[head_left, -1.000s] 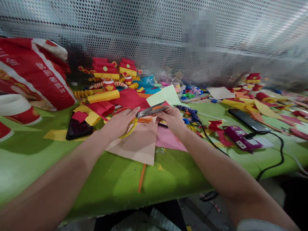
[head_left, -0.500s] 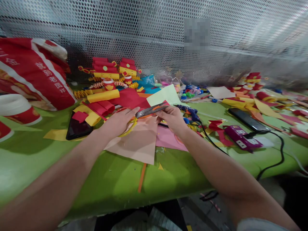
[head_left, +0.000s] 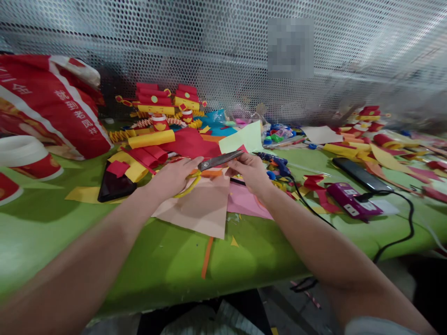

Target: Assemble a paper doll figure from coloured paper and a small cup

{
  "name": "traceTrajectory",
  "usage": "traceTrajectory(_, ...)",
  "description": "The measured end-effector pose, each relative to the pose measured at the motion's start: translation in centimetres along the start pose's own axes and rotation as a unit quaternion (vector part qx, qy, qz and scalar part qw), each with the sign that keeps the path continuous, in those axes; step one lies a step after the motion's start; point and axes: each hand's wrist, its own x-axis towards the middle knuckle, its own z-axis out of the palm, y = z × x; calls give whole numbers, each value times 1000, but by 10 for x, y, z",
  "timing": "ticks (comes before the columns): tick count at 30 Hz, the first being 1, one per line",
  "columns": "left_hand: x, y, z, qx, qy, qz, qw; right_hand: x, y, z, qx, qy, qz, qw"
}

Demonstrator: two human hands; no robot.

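Note:
My left hand (head_left: 174, 180) is closed round the yellow handles of a pair of scissors (head_left: 220, 160), whose dark blades point right. My right hand (head_left: 248, 168) pinches a small piece of red paper (head_left: 243, 149) at the blade tips. Beneath both hands lies a pale pink sheet (head_left: 206, 209), with a brighter pink sheet (head_left: 244, 200) beside it. A light green sheet (head_left: 246, 136) and a red sheet (head_left: 195, 143) are behind the blades. One orange strip (head_left: 207, 258) rests near the table's front edge.
At the left are a red bag (head_left: 45, 107), paper cups (head_left: 28, 156) and a dark phone (head_left: 113, 186). Paper figures (head_left: 155, 104) stand at the back. On the right are a glue gun (head_left: 274, 163), a purple power socket (head_left: 352, 200) with cables and another phone (head_left: 361, 174).
The scissor blades look more closed, and the orange piece along them shows less. The view has shifted slightly; both hands keep nearly the same place.

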Motion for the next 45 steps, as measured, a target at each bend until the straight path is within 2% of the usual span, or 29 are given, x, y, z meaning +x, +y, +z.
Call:
traceTrajectory(4, 1, 1, 9, -149, 69, -15, 986, 0, 3, 1, 30, 19, 24, 999)
traceTrajectory(7, 2, 6, 16, -266, 122, -56, 954, -3, 4, 5, 46, -5, 41, 998)
traceTrajectory(10, 2, 17, 18, -371, 157, -53, 914, -9, 4, 11, 44, -44, 36, 997)
traceTrajectory(16, -2, 32, 12, -452, 145, -18, 880, -18, 4, 23, 25, -92, 8, 995)
traceTrajectory(25, -4, 33, 14, -415, 140, -32, 899, -21, 6, 25, 34, -135, 14, 990)
traceTrajectory(29, -3, 33, 13, -387, 169, -7, 906, -20, 5, 24, 15, -91, 12, 996)
traceTrajectory(33, -6, 31, 4, -319, 174, -23, 931, -12, 6, 19, 32, -48, 40, 998)
traceTrajectory(38, -6, 21, 1, -155, 114, 14, 981, -3, 7, 9, 103, -23, 36, 994)
traceTrajectory(45, -1, 10, 7, -57, 61, -5, 997, 1, 0, 1, 137, 3, 32, 990)
